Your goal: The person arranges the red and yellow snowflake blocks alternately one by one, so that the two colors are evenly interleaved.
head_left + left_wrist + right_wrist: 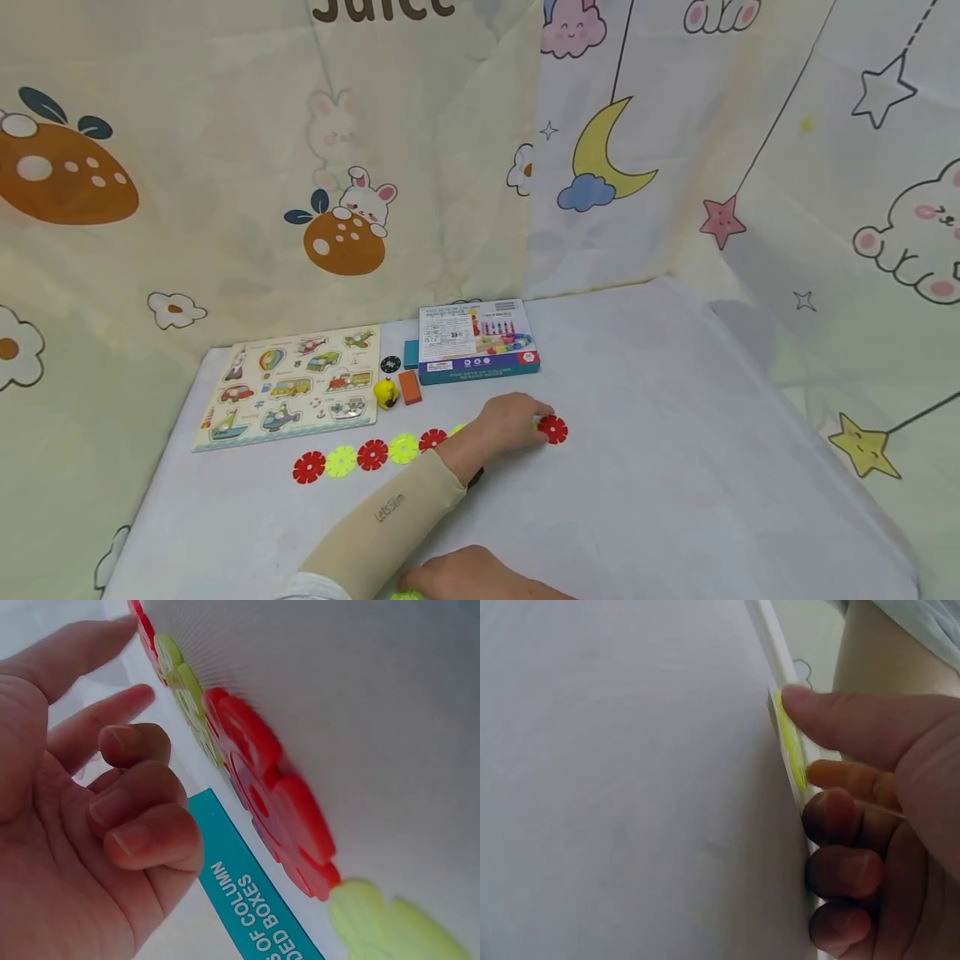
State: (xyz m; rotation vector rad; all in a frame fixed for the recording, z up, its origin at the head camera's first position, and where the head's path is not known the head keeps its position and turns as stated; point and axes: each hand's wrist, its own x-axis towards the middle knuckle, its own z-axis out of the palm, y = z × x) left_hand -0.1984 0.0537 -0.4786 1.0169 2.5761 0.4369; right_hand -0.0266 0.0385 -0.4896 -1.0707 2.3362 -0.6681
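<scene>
Toward the middle of the table, my left hand (513, 421) reaches to a red flower-shaped plastic disc (552, 429) at the right end of a row. Its thumb and index finger are at the disc's edge, and the other fingers (139, 836) curl inward. The row alternates red and yellow-green discs, among them a red disc (309, 467) and a yellow-green disc (341, 461); my left forearm hides part of it. By the near table edge, my right hand (468, 575) pinches a yellow-green disc (791, 742) between thumb and index finger.
Behind the row lie a wooden vehicle puzzle board (300, 383) and a boxed toy set (480, 342). Between them are an orange block (410, 387), a teal block (411, 354), a yellow ball-like toy (386, 393) and a black disc (391, 364). Printed cloth hangs behind.
</scene>
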